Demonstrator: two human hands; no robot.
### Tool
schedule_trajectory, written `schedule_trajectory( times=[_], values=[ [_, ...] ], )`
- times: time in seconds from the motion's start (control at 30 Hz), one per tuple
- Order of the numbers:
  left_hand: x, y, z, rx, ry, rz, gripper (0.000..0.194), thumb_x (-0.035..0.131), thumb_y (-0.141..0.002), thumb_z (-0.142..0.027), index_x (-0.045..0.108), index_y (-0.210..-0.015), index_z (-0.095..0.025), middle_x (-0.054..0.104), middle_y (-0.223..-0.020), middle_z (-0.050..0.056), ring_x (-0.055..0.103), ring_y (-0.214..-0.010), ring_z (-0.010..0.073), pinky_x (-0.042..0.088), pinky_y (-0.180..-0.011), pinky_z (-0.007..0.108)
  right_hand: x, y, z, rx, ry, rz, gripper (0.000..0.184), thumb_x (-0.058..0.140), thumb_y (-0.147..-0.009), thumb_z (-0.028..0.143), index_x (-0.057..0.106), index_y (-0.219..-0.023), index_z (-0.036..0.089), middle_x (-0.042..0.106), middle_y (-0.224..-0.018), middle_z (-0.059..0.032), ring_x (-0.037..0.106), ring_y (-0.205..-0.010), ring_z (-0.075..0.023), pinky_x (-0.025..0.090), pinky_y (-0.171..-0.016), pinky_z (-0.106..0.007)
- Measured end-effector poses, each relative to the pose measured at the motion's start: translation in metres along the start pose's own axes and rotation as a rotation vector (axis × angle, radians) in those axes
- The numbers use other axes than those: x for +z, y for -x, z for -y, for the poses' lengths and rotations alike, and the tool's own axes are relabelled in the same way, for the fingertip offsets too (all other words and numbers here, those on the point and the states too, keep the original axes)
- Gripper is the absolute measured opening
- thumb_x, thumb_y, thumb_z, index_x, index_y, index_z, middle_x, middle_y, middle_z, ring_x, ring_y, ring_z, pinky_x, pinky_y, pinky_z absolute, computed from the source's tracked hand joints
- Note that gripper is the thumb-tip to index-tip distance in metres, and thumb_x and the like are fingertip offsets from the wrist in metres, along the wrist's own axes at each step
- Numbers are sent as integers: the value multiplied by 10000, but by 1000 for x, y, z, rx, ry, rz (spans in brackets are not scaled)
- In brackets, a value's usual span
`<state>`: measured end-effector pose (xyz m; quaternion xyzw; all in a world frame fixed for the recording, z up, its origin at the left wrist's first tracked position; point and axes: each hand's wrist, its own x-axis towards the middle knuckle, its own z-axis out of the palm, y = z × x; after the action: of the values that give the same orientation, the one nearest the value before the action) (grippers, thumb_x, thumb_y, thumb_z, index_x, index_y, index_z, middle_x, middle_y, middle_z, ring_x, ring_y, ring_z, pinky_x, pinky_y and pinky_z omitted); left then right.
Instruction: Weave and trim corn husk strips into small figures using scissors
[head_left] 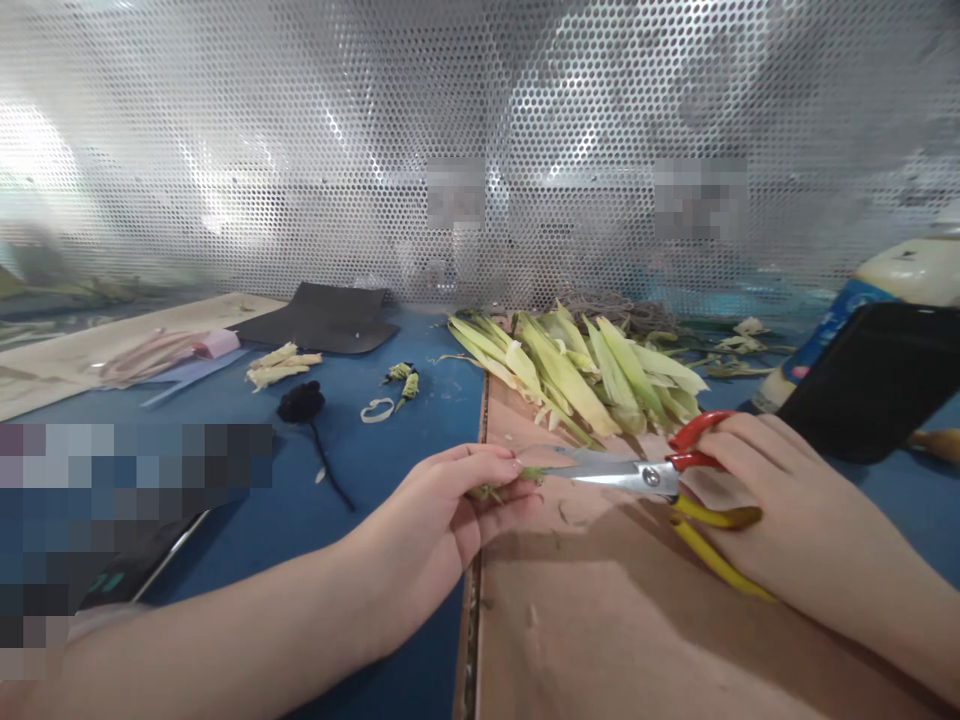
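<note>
My right hand [780, 510] is wrapped round the red and yellow handles of a pair of scissors [637, 476]. Their steel blades point left toward my left hand [442, 520]. My left hand pinches a small green plant piece [517, 478] between thumb and fingers, right at the blade tips. Both hands rest over a brown board [600, 620]. A row of pale green and yellow leaf strips [585, 375] lies fanned out at the board's far edge.
The blue table [352, 460] carries leaf scraps [281, 365], a black tasselled object [301, 402], a white ring [377, 408] and a dark mat [322, 318]. A black phone [870, 380] leans against a bottle [862, 310] at right. A perforated metal screen [480, 140] closes the back.
</note>
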<state>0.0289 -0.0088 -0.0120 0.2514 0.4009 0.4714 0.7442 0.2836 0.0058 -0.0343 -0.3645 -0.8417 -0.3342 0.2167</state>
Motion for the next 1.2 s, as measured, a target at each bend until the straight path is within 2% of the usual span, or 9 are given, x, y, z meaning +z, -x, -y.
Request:
schedule_trajectory(
  times=[0.27, 0.5, 0.7, 0.9, 1.2],
  values=[
    [1, 2, 0, -13, 8, -43, 108, 583, -709, -21, 620, -641, -97, 568, -719, 13, 593, -685, 94, 545, -762, 217, 2, 2, -1, -16, -3, 37, 233, 432, -840, 269, 521, -648, 172, 527, -769, -86, 475, -775, -232, 445, -687, -401],
    [1, 2, -1, -21, -32, 0, 110, 569, -733, -29, 596, -658, -105, 553, -710, 9, 581, -668, 82, 539, -749, 201, -2, -2, 1, -2, 22, -15, 212, 424, -831, 244, 498, -648, 169, 508, -757, -93, 477, -750, -226, 449, -667, -389],
    [-2, -2, 0, -12, -37, 59, 74, 625, -725, -63, 591, -702, -124, 573, -697, 3, 574, -663, 68, 526, -752, 184, -4, -3, 0, -38, 59, -33, 215, 428, -812, 229, 491, -611, 189, 513, -745, -90, 478, -739, -234, 444, -642, -390],
    [-1, 0, -1, -18, -57, 34, 114, 619, -721, -45, 577, -682, -143, 595, -679, -17, 587, -627, 64, 508, -770, 184, -6, -3, 0, -22, 72, -55, 205, 434, -803, 228, 498, -612, 188, 526, -793, -106, 487, -764, -241, 447, -669, -393],
    [-1, 0, 1, 10, -98, 29, 131, 628, -728, -59, 543, -716, -157, 595, -696, -26, 588, -631, 58, 492, -744, 163, -5, 0, 0, -19, 79, -42, 173, 465, -787, 230, 501, -624, 181, 519, -762, -95, 484, -752, -239, 443, -662, -390]
  ],
)
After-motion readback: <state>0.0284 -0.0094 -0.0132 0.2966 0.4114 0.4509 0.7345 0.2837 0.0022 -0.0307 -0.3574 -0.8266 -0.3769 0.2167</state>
